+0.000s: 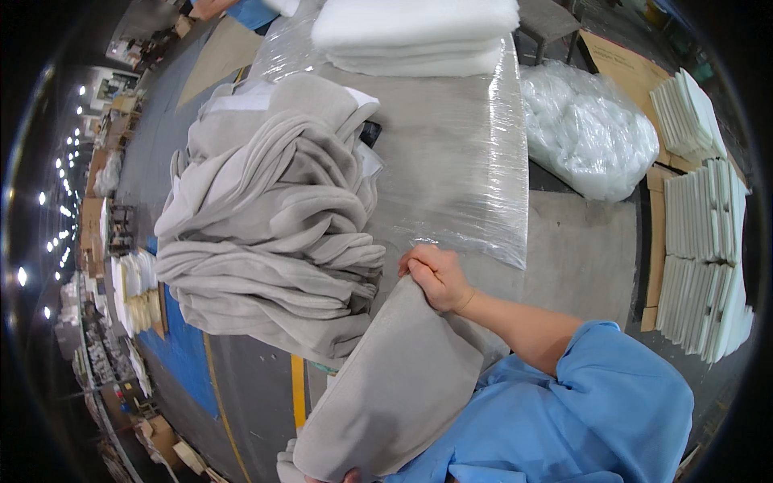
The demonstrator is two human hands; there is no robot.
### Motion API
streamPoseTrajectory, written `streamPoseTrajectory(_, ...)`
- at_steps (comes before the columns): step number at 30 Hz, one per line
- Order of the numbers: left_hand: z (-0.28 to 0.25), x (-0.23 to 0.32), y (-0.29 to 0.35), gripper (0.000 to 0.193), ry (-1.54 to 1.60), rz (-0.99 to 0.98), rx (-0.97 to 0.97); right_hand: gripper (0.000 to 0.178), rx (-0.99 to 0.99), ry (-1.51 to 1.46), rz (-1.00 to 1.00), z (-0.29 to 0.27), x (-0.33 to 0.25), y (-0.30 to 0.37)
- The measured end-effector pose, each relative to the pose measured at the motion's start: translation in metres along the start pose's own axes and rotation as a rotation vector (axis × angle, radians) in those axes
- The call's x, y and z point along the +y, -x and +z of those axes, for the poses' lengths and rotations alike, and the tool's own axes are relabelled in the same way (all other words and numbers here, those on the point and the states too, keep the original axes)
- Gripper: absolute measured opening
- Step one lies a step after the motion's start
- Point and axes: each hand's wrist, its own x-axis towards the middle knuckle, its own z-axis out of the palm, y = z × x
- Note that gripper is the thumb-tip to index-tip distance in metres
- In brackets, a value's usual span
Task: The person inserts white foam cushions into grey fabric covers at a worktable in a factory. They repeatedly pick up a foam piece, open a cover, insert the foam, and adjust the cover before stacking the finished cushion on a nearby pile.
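A grey fabric cover [403, 386] with a seamed edge stretches across the front of me, from the table down toward my waist. My right hand [435, 278] is closed around its upper corner, fingers curled over the edge. At the cover's lower end, only some fingers of my left hand [348, 476] show at the picture's bottom, gripping the fabric; the rest is hidden. Just left of the cover lies a large, loose heap of similar grey covers [274, 209], folded and overlapping, with white material showing in places.
Clear plastic film lies over the table [443, 153]. Folded white batting [415, 40] sits at its far end. To the right are a clear bag of white filling [592, 133], cardboard [620, 72] and stacked white pads [700, 258]. Another person's blue clothing [251, 14] shows far left.
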Motion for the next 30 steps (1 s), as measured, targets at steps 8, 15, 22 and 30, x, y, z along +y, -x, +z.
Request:
streamPoseTrajectory(8,0.076,-0.011,0.059,0.081,0.182,-0.249,0.100,0.033,0.025,0.002,0.115,0.011,0.034,0.025)
streamPoseTrajectory(15,0.092,-0.035,0.064,0.074,0.304,-0.277,0.156,0.053,0.058,-0.058,0.369,-0.011,0.069,0.103)
streamPoseTrajectory(22,0.090,0.067,0.012,0.071,0.741,-0.271,0.265,0.048,-0.181,0.151,0.686,-0.066,0.026,0.045)
streamPoseTrajectory(30,0.132,0.020,-0.036,0.062,1.177,-0.631,-0.503,0.043,-0.273,-0.461,0.628,-0.169,-0.055,-0.004)
